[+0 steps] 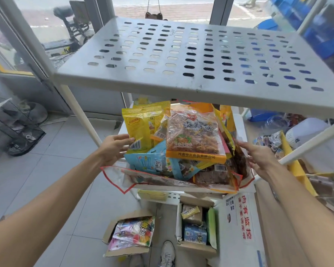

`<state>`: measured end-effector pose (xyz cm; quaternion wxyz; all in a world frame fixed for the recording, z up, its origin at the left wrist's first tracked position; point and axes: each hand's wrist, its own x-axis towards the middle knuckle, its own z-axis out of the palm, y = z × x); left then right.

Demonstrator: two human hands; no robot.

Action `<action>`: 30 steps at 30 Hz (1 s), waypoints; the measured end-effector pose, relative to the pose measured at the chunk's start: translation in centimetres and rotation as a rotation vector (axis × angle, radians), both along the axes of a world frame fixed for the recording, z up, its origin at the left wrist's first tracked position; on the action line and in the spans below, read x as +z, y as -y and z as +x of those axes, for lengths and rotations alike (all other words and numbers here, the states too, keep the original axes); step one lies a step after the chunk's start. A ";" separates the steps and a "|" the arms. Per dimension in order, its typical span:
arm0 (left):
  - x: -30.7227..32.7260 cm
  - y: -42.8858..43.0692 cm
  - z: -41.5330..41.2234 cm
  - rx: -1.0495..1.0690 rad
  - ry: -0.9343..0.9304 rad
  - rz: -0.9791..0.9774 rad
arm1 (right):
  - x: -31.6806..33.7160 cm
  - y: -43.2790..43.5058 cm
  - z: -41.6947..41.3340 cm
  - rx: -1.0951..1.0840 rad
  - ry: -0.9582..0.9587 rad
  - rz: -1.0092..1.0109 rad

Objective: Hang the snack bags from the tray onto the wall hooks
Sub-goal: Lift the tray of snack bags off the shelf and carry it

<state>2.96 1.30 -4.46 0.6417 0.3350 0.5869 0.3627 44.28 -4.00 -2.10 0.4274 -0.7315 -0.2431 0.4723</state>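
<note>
A white tray [154, 187] heaped with snack bags sits low under a perforated shelf. On the pile lie a yellow bag [139, 128], a clear bag with an orange strip [195, 135] and a blue bag [148, 160]. My left hand [114, 149] grips the tray's left side, thumb against the yellow bag. At the tray's right side, my right hand [258, 157] has its fingers over the edge, touching a dark snack bag [241, 162]. No wall hooks are in view.
The white perforated shelf [181, 79] of a rack hangs just above the tray, with a slanted rack leg [81, 112] at left. Open cardboard boxes of snacks [131, 234] [197, 228] stand on the tiled floor by my shoe [168, 253]. A black wire rack [14, 128] stands far left.
</note>
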 end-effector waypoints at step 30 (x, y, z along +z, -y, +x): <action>0.1 28.2 -17.1 0.278 -0.041 -0.036 | 0.0 17.4 -16.0 0.380 -0.099 -0.026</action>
